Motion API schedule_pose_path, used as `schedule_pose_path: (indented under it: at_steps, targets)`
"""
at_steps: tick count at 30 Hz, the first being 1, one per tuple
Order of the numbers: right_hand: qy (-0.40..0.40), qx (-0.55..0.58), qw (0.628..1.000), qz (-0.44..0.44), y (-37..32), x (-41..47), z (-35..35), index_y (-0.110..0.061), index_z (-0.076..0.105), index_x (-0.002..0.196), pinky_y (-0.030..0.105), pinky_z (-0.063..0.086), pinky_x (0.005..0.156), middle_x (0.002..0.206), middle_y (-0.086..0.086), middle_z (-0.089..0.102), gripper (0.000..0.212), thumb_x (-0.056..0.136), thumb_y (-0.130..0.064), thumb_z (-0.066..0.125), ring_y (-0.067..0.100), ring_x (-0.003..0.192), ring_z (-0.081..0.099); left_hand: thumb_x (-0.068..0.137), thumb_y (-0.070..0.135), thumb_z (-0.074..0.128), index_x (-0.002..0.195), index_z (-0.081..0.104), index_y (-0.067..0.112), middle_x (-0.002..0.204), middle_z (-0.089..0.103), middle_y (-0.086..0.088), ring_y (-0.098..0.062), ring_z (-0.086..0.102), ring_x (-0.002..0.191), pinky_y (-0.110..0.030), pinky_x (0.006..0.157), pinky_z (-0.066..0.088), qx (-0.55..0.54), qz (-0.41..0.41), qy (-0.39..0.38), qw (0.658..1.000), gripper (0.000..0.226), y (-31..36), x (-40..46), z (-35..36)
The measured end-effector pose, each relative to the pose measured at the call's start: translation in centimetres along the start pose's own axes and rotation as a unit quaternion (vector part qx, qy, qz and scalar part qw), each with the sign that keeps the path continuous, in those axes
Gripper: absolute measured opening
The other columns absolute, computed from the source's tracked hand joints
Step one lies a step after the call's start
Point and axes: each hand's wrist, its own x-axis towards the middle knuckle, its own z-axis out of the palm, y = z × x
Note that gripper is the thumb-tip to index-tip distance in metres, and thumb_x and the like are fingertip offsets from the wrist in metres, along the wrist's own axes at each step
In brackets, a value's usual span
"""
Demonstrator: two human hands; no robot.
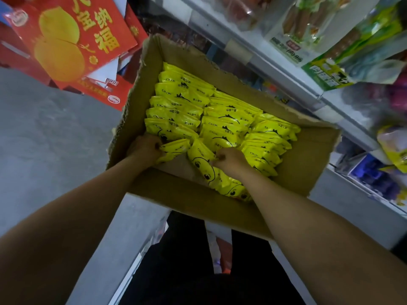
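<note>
An open cardboard box (308,164) sits in front of me, filled with rows of small yellow packets (224,119) printed with black marks. My left hand (145,148) is inside the box near its left wall and grips a yellow packet (174,147) at the front of the left row. My right hand (229,161) reaches into the middle front of the box, its fingers curled round another yellow packet (201,157) that lies tilted. More packets lie under my right wrist.
Red gift boxes (72,45) with yellow fruit pictures stand at the upper left on a grey floor (44,139). A white shelf unit (286,69) with hanging snack bags (334,40) runs along the right. My dark-clothed legs show below the box.
</note>
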Motion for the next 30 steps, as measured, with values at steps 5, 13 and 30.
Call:
schedule_pose_path:
  at_steps: [5, 13, 30]
  targets:
    - [-0.049, 0.109, 0.992, -0.029, 1.0, -3.2, -5.3, -0.019, 0.058, 0.103, 0.023, 0.034, 0.059, 0.085, -0.006, 0.051, 0.017, 0.094, -0.033, 0.064, 0.012, 0.075, 0.047, 0.085, 0.029, 0.073, 0.099, 0.068, 0.007, 0.094, 0.066, -0.012, -0.026, 0.061, 0.09, -0.033, 0.077, 0.046, -0.119, 0.011, 0.006, 0.993, 0.026, 2.6, -2.6, -2.1]
    - [0.063, 0.157, 0.983, -0.072, 4.6, -9.3, -10.5, -0.013, 0.043, 0.146, 0.03, 0.038, 0.103, 0.149, 0.005, 0.044, 0.055, 0.099, -0.037, 0.056, 0.021, 0.132, 0.046, 0.095, 0.025, 0.06, 0.091, 0.061, 0.034, 0.105, 0.067, -0.01, -0.031, 0.063, 0.096, -0.045, 0.083, 0.055, -0.325, 0.087, 0.054, 0.94, 0.01, 9.8, -10.4, -2.8]
    - [0.316, 0.464, 0.804, -0.195, 32.6, -37.4, -22.4, -0.01, 0.065, 0.107, 0.026, 0.058, 0.057, 0.091, 0.003, 0.075, 0.032, 0.079, -0.012, 0.08, 0.011, 0.07, 0.072, 0.069, 0.018, 0.085, 0.103, 0.067, 0.022, 0.097, 0.075, 0.002, -0.017, 0.072, 0.089, -0.04, 0.081, 0.056, -0.261, 0.375, 0.01, 0.89, 0.039, 42.1, -34.9, 8.7]
